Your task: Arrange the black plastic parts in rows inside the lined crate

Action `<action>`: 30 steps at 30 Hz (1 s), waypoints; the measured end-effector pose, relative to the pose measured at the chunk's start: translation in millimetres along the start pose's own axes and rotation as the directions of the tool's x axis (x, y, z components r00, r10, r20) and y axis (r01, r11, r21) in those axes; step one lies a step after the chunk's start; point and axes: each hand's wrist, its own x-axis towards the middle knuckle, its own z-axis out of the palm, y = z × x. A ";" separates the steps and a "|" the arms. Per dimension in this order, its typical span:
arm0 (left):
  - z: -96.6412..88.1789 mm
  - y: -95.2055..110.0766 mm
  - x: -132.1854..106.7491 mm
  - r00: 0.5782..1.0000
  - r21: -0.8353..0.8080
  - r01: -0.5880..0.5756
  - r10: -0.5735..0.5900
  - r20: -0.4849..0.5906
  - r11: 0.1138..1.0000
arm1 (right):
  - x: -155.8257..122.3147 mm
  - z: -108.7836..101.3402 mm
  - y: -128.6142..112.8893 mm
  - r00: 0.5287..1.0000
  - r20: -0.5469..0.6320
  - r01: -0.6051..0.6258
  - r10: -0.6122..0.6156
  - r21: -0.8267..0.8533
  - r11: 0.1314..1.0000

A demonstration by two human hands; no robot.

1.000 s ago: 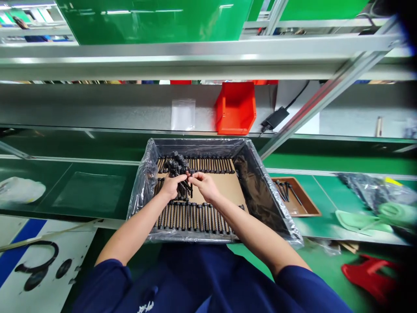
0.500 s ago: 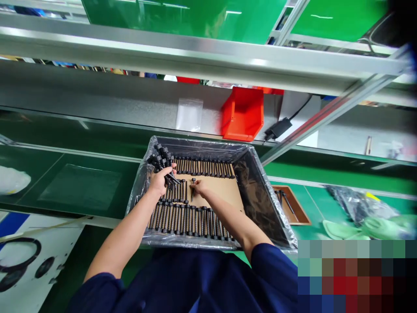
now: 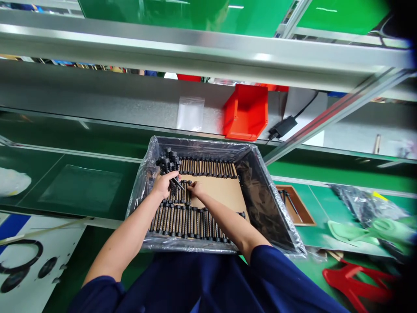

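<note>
My left hand (image 3: 163,184) is closed round a bundle of long thin rods with black heads (image 3: 168,161), heads up and tips toward the right. It hovers over the left part of a dark crate (image 3: 269,191) lined with clear plastic. My right hand (image 3: 197,189) pinches a single black-headed rod (image 3: 188,193) at the right end of the short middle row, against the cardboard sheet (image 3: 221,189). Full rows of similar rods lie behind, in the back row (image 3: 208,167), and in front, in the front row (image 3: 185,221). My fingers partly hide the pinched rod.
A red bin (image 3: 246,115) and a clear bag (image 3: 190,114) sit on the shelf behind, near a black power adapter (image 3: 282,127). Right of the crate is a brown tray (image 3: 301,213) with a few rods. A metal post (image 3: 329,115) slants up at right.
My right hand has moved slightly left, bringing its rod up beside the others in the middle row. The bundle in my left hand has shifted a little right. The view has turned slightly.
</note>
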 end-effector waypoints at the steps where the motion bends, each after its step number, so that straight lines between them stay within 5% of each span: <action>1: -0.3 -1.0 0.9 1.000 0.005 0.010 -0.010 0.001 1.000 | -0.1 -3.5 -0.6 1.000 -0.003 0.002 -0.002 0.003 1.000; 5: -1.0 -5.5 3.3 0.999 0.017 0.024 -0.025 0.030 1.000 | -8.8 -34.8 -17.3 0.996 -0.063 0.081 -0.068 0.230 0.970; 9: 1.3 -9.7 3.4 0.997 0.038 0.078 -0.079 0.010 0.996 | -44.4 -72.8 -53.2 0.950 0.017 0.191 -0.313 0.762 0.619; 12: 2.5 -13.7 3.1 0.998 0.046 0.067 -0.067 0.003 0.997 | -78.2 -83.7 -73.7 0.897 -0.007 0.236 -0.442 0.852 0.467; 16: 0.5 -19.4 4.4 0.998 0.083 0.047 -0.049 0.028 0.995 | -100.9 -76.7 -79.5 0.916 0.009 0.184 -0.401 0.880 0.439; 20: -1.9 -23.8 6.1 0.988 0.111 0.104 -0.115 0.103 0.988 | -97.9 -70.8 -75.5 0.951 0.089 0.031 -0.297 0.925 0.378; 25: -0.1 -30.4 4.0 0.981 0.155 0.081 -0.107 0.164 0.985 | -95.9 -68.3 -75.3 0.975 0.062 -0.004 -0.215 0.965 0.263; 30: 3.5 -30.3 2.6 0.991 0.183 0.133 -0.134 -0.008 0.974 | -93.7 -72.4 -73.8 0.960 0.007 0.081 -0.278 0.950 0.303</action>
